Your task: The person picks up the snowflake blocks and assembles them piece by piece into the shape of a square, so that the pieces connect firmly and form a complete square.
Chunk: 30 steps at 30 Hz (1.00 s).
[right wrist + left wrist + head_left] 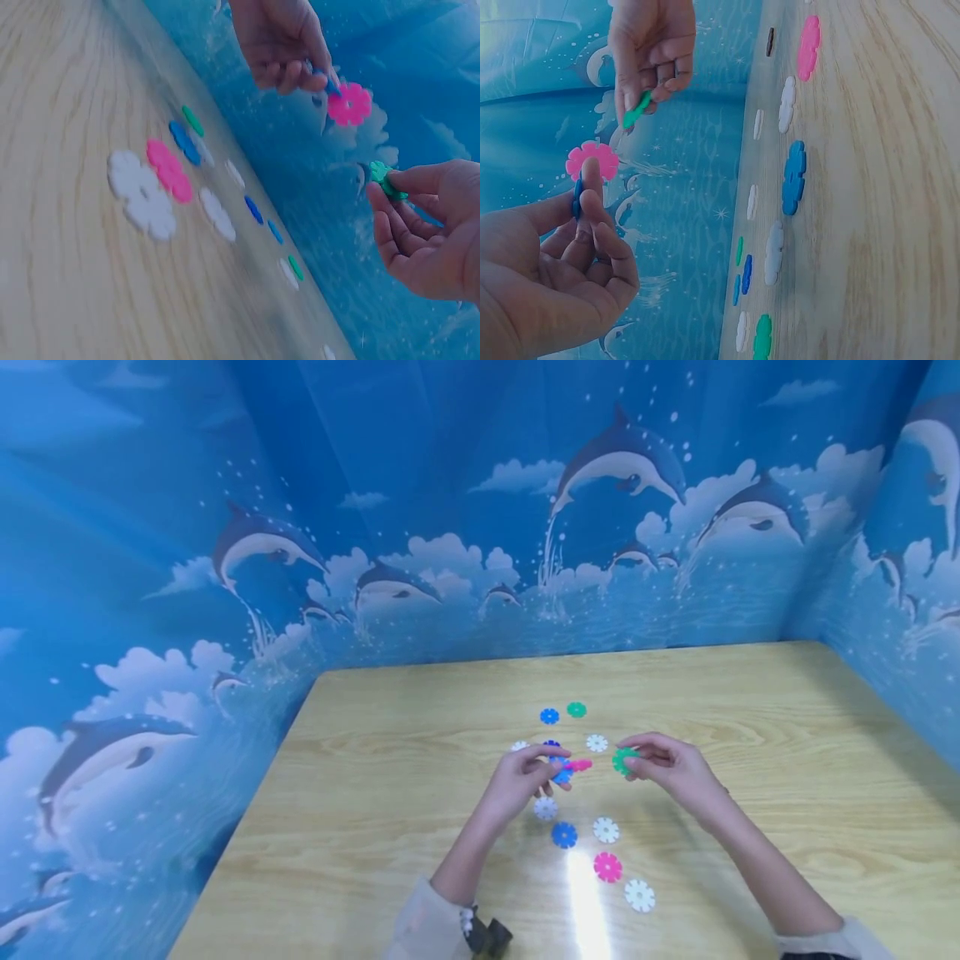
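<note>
My left hand pinches a blue flower-shaped disc, its other fingers loosely bent. A pink disc joins the blue one crosswise and points toward my right fingers. My right hand pinches one green disc between thumb and fingers, just across a small gap from the pink one. So I have three discs in hand, all raised over the table.

Seen from my head, ten more discs lie flat on the table: five white or pale, three blue, one pink, one green. Beyond my left fingers are a blue one and a green one; a dark blue one and a white one peep out right by them. Another white one sits between my hands. Nearer me than my fingers lie a pale one, a blue one, a white one, a pink one and the nearest white one. My left wrist view also shows a second green one on the table.
</note>
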Each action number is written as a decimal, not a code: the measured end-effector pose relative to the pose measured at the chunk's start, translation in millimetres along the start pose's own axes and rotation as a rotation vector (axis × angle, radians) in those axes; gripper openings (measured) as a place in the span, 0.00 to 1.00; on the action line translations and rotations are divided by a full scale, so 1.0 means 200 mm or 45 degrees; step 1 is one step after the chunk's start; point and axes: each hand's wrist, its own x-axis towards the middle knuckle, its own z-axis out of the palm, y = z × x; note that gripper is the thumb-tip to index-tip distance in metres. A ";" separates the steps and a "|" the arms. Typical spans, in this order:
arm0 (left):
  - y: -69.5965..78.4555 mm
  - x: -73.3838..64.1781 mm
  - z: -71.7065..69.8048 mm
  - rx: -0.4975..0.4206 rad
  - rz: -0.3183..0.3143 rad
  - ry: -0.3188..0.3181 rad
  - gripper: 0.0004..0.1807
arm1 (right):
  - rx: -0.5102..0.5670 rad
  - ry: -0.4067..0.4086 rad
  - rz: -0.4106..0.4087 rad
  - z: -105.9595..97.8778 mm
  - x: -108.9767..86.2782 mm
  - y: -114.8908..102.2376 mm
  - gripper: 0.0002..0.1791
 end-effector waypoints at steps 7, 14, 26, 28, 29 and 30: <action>0.01 0.00 0.00 -0.004 0.019 -0.007 0.11 | 0.095 -0.067 0.007 0.07 0.00 -0.08 0.21; 0.02 -0.01 -0.01 -0.004 0.011 -0.011 0.12 | 0.078 -0.072 0.045 0.10 0.01 -0.12 0.19; 0.01 0.00 -0.01 0.014 -0.012 -0.003 0.12 | -0.013 -0.055 0.034 0.12 0.00 -0.12 0.17; 0.01 0.00 -0.01 0.016 -0.010 -0.001 0.12 | -0.018 -0.064 0.023 0.12 0.01 -0.12 0.17; 0.01 0.00 -0.01 0.017 -0.008 -0.001 0.12 | -0.016 -0.069 0.021 0.12 0.01 -0.12 0.18; 0.01 0.00 -0.01 0.019 -0.007 -0.005 0.12 | -0.017 -0.077 0.014 0.12 0.00 -0.12 0.18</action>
